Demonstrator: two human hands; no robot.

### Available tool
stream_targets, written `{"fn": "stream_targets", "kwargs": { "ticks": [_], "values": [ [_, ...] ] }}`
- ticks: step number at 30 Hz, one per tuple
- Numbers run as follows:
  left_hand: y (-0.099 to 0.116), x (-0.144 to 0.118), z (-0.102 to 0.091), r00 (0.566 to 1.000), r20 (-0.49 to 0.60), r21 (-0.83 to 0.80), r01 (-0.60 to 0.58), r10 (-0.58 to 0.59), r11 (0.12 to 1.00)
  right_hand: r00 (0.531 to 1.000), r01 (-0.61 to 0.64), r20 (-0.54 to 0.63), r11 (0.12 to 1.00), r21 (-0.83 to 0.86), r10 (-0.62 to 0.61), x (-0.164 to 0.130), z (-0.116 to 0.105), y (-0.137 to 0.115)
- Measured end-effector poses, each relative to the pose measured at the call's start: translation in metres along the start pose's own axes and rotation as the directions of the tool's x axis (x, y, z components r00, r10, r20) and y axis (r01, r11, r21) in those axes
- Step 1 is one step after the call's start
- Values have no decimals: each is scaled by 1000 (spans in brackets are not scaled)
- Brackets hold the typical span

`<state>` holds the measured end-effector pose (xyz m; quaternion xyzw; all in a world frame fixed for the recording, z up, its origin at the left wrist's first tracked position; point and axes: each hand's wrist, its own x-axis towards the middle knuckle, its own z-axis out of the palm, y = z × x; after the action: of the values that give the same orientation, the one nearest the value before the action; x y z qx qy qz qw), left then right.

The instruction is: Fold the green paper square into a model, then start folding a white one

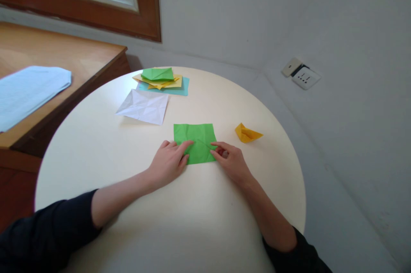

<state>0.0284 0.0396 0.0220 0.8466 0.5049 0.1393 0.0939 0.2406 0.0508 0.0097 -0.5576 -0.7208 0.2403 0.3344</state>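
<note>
Green creased paper needs even pressure: left hand spread at nine o'clock, right hand narrowly parted at three.

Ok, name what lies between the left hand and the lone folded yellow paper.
The green sheet, then the right hand, as the head view shows.

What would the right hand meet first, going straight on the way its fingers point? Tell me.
The creased green paper; the fingertips of the right hand are over its right edge, seemingly touching it. Contact is hard to judge from this angle.
</note>
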Motion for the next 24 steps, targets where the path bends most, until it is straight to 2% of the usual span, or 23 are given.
{"fn": "stream_targets", "kwargs": {
  "ticks": [3,6,9,11,13,16,24],
  "values": [
    [-2,-1,2,999,-33,34,-26,27,999,1000,3,11,1000,-2,-3,0,0,-1],
    [-4,-2,5,991,-114,101,-63,75,993,999,15,28,1000,-16,-14,-1,0,-1],
    [-2,-4,7,960,-190,176,-175,208,969,998,52,38,997,-54,-50,-2,2,-2],
    [1,-5,7,933,-186,191,-274,309,942,995,89,47,992,-92,-85,-2,3,-4],
    [4,-7,8,923,-145,182,-329,356,927,991,123,58,984,-129,-117,-3,4,-6],
    [6,-7,8,939,-90,153,-315,331,937,986,164,67,973,-161,-155,-3,6,-7],
    [1,-6,4,968,-90,134,-223,236,966,952,289,154,944,-161,-266,-2,4,-7]
  ]
}}
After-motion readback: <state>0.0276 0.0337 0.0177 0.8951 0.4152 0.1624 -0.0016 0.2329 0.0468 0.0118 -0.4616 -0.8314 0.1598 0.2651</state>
